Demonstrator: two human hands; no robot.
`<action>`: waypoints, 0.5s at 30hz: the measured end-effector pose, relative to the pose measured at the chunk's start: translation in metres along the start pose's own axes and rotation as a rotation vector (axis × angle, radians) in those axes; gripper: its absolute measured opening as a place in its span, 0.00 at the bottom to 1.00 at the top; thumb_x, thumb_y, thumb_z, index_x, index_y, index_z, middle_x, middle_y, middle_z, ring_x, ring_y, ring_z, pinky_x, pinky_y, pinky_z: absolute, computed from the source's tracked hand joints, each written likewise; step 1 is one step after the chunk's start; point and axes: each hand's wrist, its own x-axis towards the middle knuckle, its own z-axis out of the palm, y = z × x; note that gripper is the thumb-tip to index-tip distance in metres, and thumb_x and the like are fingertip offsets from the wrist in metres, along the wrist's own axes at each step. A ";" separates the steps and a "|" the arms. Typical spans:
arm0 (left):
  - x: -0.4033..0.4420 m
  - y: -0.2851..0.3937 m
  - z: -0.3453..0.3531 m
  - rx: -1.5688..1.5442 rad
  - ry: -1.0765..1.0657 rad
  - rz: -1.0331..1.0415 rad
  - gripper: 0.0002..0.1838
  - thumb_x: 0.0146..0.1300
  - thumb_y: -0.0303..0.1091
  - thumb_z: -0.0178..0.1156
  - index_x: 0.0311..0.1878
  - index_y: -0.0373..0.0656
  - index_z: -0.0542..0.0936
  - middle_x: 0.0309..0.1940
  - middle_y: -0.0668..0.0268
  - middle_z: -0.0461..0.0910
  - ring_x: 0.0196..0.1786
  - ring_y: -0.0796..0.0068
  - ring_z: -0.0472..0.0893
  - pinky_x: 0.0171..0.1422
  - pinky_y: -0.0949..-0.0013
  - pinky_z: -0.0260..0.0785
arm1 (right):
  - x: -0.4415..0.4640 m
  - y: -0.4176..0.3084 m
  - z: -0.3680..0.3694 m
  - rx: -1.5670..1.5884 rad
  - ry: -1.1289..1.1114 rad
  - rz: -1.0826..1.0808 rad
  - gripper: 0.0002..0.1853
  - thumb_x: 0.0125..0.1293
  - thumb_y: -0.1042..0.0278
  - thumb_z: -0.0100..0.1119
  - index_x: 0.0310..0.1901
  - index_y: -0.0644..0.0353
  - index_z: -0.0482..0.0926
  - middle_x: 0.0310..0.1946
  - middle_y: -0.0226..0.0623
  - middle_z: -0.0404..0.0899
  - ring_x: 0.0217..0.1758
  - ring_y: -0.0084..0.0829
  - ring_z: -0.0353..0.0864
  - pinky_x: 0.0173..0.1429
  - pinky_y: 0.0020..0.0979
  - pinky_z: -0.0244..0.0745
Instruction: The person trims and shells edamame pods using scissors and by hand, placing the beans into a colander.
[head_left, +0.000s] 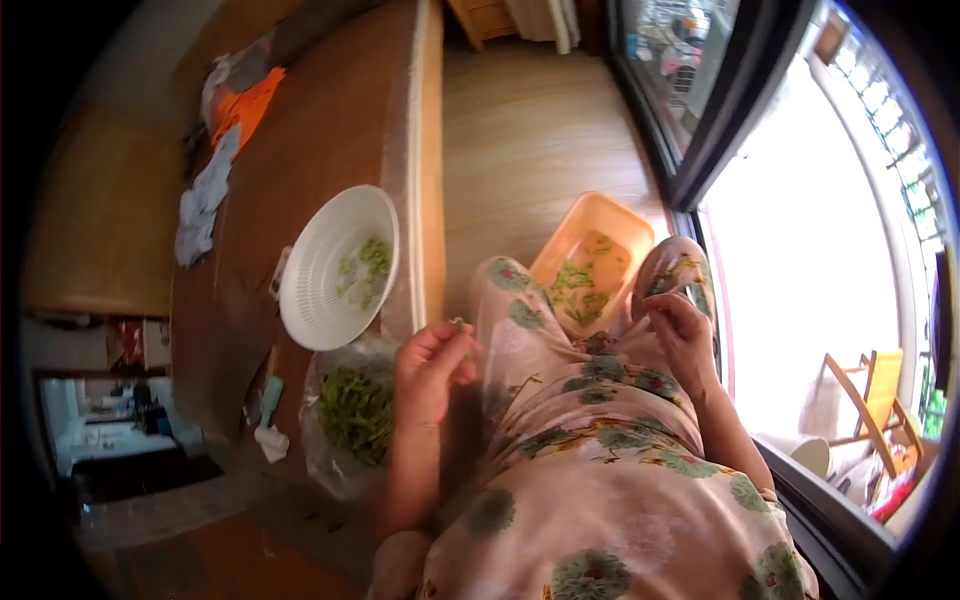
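Leafy greens point(358, 418) heaped in plastic bag point(318, 455), just nearer me than colander point(312, 290), presumably so left hand point(428, 375) reaches both easily. Some greens inside colander. Tub point(597, 212) right of colander, between my knees, perhaps for steadiness; greens in it too. Left fingers curled, thumb and forefinger pinched on small bit, seemingly green. Right hand point(688, 345) beyond tub from colander, fingertips nearly meeting thumb; can't tell if anything's held.

Pale wooden floor point(530, 130), dark door frame point(733, 110), glaring white daylight point(800, 250) beyond.
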 end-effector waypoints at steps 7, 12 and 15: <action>0.024 -0.036 0.064 -0.173 -0.242 -0.147 0.09 0.61 0.29 0.60 0.45 0.40 0.80 0.36 0.66 0.82 0.32 0.79 0.80 0.37 0.77 0.74 | -0.039 0.027 -0.052 -0.108 0.329 0.187 0.05 0.62 0.77 0.53 0.38 0.65 0.78 0.34 0.39 0.76 0.36 0.31 0.77 0.42 0.27 0.71; 0.036 -0.047 0.065 -0.152 -0.255 -0.217 0.10 0.64 0.29 0.57 0.47 0.38 0.79 0.37 0.61 0.82 0.33 0.76 0.82 0.36 0.78 0.76 | -0.054 0.020 -0.043 -0.450 0.302 0.112 0.09 0.54 0.76 0.61 0.38 0.63 0.78 0.34 0.42 0.75 0.35 0.37 0.78 0.41 0.31 0.72; 0.034 -0.044 0.072 -0.172 -0.266 -0.216 0.08 0.62 0.32 0.60 0.43 0.40 0.81 0.36 0.62 0.83 0.31 0.77 0.81 0.37 0.76 0.75 | -0.053 0.020 -0.040 -0.524 0.311 0.124 0.10 0.52 0.76 0.62 0.38 0.62 0.77 0.35 0.44 0.75 0.36 0.42 0.78 0.40 0.34 0.73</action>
